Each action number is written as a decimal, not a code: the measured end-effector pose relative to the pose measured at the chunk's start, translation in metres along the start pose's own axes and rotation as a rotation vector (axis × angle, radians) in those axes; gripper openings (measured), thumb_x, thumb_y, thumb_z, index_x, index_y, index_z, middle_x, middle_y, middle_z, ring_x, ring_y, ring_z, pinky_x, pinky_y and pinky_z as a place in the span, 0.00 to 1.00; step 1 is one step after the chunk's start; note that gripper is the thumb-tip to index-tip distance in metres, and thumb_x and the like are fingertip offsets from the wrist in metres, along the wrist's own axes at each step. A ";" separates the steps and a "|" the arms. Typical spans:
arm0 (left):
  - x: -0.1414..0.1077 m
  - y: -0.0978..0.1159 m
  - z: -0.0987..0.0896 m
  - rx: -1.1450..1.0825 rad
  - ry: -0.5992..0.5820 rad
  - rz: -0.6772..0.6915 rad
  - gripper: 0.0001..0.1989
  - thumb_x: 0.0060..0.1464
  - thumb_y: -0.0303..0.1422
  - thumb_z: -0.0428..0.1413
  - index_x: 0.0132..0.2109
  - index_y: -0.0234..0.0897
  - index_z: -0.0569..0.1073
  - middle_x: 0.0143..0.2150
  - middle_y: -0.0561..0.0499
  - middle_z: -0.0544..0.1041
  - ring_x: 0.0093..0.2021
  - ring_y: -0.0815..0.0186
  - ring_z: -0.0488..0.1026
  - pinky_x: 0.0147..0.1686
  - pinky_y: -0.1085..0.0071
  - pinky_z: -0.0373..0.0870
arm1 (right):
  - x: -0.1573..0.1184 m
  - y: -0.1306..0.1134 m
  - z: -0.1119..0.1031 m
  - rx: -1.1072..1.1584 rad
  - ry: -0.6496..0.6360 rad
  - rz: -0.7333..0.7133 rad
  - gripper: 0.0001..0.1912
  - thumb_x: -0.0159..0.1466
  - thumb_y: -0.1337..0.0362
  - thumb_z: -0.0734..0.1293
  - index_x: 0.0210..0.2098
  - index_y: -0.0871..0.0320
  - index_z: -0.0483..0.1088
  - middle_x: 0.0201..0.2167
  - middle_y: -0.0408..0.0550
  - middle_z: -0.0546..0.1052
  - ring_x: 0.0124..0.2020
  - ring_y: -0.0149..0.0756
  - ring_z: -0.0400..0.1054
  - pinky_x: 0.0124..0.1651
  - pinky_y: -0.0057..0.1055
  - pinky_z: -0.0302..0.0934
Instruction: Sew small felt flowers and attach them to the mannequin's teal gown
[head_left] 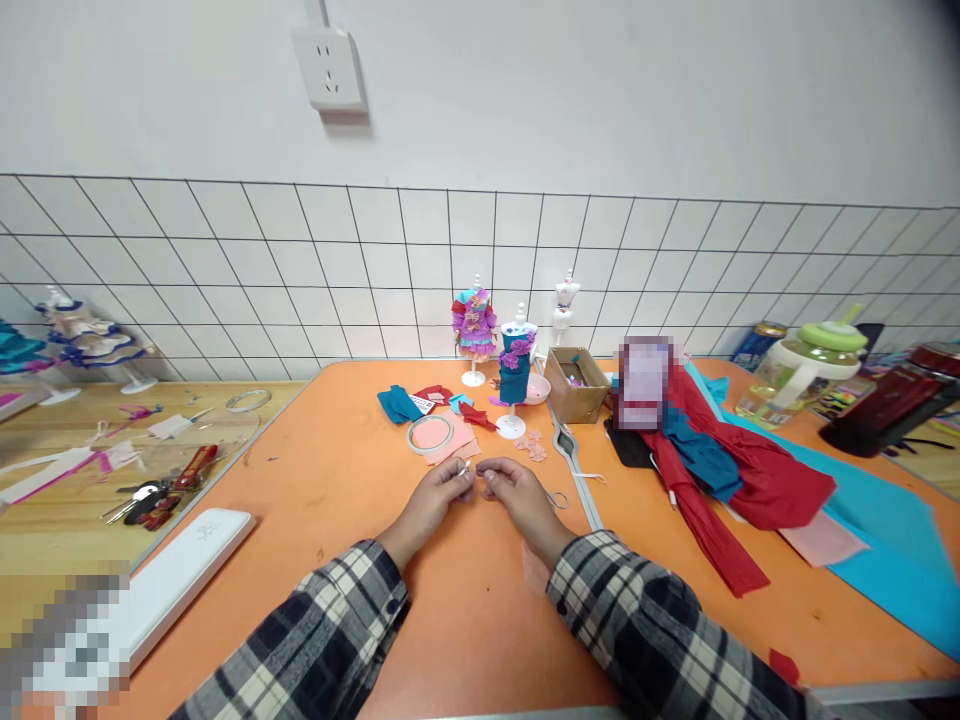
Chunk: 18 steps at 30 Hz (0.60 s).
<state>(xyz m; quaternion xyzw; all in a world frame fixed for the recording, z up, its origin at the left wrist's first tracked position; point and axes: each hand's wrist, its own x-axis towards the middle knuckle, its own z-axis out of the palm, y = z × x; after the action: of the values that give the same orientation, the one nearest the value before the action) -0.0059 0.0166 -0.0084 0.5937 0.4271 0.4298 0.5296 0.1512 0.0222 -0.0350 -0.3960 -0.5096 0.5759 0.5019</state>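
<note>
Black-and-white plaid at the cuffs, the left hand (444, 487) and right hand (517, 490) nearly meet over an orange tabletop (330, 470).
The left pinches a small whitish piece (464, 468) at its fingertips; the right's fingertips are drawn together just beside it, holding what I can't tell. Farther off, a tape roll (430, 453) lies partly on pink fabric (463, 440), left of a miniature dress form in teal (514, 380) and a cardboard box (581, 407).
</note>
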 end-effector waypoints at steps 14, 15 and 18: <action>-0.002 0.002 -0.002 -0.063 -0.102 -0.023 0.10 0.50 0.38 0.58 0.30 0.35 0.68 0.27 0.55 0.65 0.30 0.67 0.61 0.34 0.70 0.58 | -0.001 -0.005 -0.003 -0.170 -0.034 -0.203 0.09 0.60 0.62 0.67 0.37 0.54 0.79 0.39 0.49 0.78 0.42 0.40 0.70 0.48 0.38 0.62; -0.002 0.002 -0.002 -0.063 -0.099 -0.022 0.10 0.50 0.38 0.58 0.30 0.35 0.68 0.27 0.55 0.65 0.30 0.67 0.61 0.34 0.70 0.58 | -0.001 -0.006 -0.003 -0.190 -0.039 -0.214 0.10 0.60 0.62 0.66 0.38 0.54 0.79 0.39 0.49 0.78 0.42 0.40 0.70 0.48 0.38 0.62; -0.001 0.001 -0.002 -0.040 -0.098 -0.003 0.10 0.51 0.38 0.57 0.30 0.35 0.68 0.26 0.54 0.65 0.30 0.67 0.61 0.34 0.70 0.58 | -0.002 -0.008 -0.003 -0.241 -0.034 -0.243 0.10 0.62 0.64 0.65 0.38 0.54 0.79 0.38 0.49 0.78 0.42 0.39 0.71 0.49 0.38 0.63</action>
<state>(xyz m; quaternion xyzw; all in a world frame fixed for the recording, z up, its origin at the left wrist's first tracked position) -0.0083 0.0161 -0.0078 0.6025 0.3928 0.4077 0.5625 0.1557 0.0205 -0.0281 -0.3788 -0.6276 0.4522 0.5080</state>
